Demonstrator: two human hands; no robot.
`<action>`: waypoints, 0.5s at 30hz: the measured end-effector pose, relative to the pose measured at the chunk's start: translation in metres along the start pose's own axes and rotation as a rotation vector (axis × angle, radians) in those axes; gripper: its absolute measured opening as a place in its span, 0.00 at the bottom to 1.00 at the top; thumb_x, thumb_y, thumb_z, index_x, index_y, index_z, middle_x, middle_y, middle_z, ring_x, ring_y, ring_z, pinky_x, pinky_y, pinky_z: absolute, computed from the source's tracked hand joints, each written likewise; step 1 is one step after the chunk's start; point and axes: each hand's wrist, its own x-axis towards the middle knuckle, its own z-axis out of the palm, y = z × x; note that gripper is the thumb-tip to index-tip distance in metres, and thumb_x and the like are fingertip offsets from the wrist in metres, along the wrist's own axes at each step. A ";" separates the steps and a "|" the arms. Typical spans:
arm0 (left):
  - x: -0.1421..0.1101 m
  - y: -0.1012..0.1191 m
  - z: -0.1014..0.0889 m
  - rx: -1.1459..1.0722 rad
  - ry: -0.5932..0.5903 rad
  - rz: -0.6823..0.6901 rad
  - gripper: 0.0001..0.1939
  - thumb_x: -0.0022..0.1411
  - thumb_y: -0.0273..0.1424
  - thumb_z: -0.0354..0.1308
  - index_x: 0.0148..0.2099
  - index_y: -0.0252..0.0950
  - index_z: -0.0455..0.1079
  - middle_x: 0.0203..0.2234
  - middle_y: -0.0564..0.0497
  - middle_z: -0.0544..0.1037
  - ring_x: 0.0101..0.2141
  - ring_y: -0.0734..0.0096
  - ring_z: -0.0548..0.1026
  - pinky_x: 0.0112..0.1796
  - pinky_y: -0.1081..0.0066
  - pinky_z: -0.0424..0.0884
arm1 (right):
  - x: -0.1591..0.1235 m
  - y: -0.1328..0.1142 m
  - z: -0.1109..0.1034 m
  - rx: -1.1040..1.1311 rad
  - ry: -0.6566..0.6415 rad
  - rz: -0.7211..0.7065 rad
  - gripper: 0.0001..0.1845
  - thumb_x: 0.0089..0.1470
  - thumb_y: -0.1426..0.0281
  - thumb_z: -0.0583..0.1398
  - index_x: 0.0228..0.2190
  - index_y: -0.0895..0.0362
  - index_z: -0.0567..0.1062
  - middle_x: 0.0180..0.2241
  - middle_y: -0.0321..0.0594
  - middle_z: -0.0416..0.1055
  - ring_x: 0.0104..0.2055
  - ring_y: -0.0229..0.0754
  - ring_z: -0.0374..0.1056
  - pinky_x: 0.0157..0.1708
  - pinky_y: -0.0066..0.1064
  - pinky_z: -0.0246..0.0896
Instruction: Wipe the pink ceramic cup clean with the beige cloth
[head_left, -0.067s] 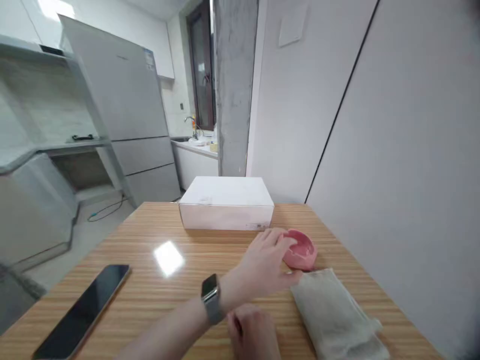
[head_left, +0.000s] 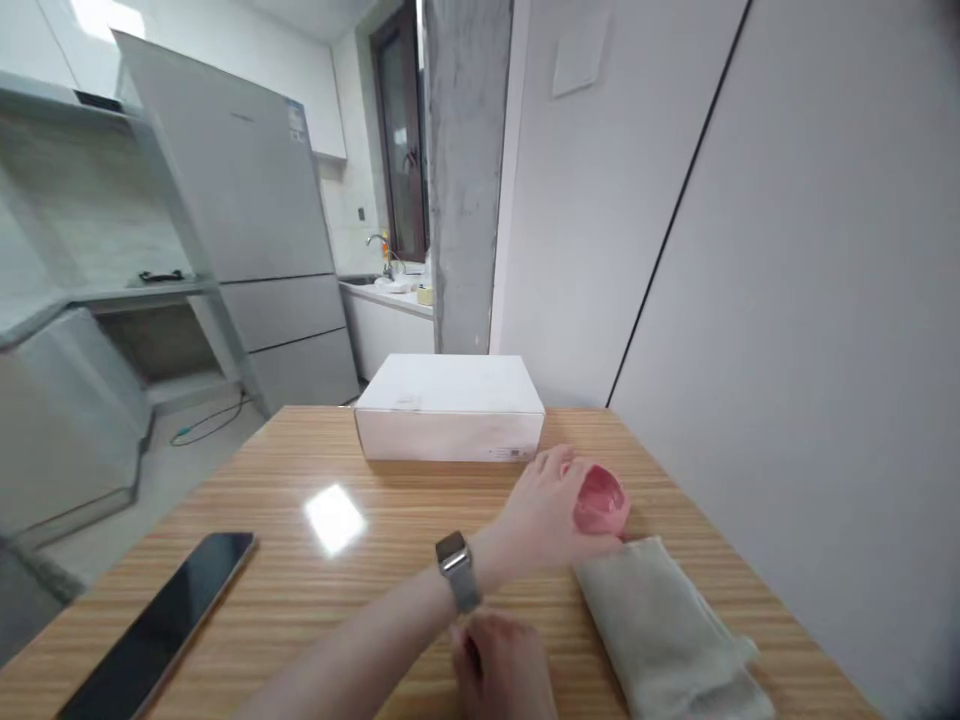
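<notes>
My left hand (head_left: 551, 515), with a dark watch (head_left: 457, 570) on its wrist, reaches across to a pink dish (head_left: 602, 500) that looks like an ashtray. Its fingers are spread against the dish's left side, with the thumb toward me, and they cover part of the rim. The dish sits on the table. My right hand (head_left: 506, 665) rests near the front edge, below the left forearm, curled into a loose fist; nothing shows in it. Just in front of the dish lies a folded grey-beige cloth (head_left: 664, 630), close to my left thumb.
A white box (head_left: 450, 430) stands at the back of the wooden table (head_left: 300, 620). At the left lies a black phone (head_left: 161, 620). A white wall (head_left: 810, 300) runs along the right side. A fridge (head_left: 225, 180) and kitchen counter stand behind.
My left hand has moved a little to the right and now covers more of the pink dish's left side. The right hand stays in place, still curled.
</notes>
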 end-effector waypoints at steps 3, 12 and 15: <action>0.028 -0.009 0.035 -0.009 -0.054 -0.180 0.58 0.37 0.60 0.62 0.64 0.32 0.51 0.62 0.33 0.54 0.61 0.42 0.52 0.57 0.51 0.55 | -0.003 0.005 0.005 0.009 -0.037 0.005 0.08 0.47 0.78 0.56 0.22 0.55 0.71 0.21 0.35 0.74 0.24 0.38 0.70 0.24 0.28 0.44; 0.039 -0.013 0.063 0.097 0.038 -0.326 0.38 0.45 0.54 0.59 0.54 0.39 0.61 0.45 0.41 0.68 0.43 0.51 0.70 0.40 0.57 0.69 | -0.002 0.006 0.003 0.033 -0.150 0.024 0.08 0.39 0.79 0.58 0.23 0.54 0.72 0.24 0.35 0.75 0.25 0.40 0.71 0.22 0.29 0.44; 0.028 -0.013 0.039 0.113 0.088 -0.291 0.37 0.43 0.51 0.61 0.53 0.41 0.61 0.45 0.42 0.68 0.41 0.53 0.69 0.41 0.58 0.67 | -0.001 0.006 0.001 0.023 -0.118 -0.011 0.06 0.47 0.76 0.57 0.25 0.54 0.70 0.24 0.34 0.74 0.24 0.38 0.70 0.23 0.29 0.44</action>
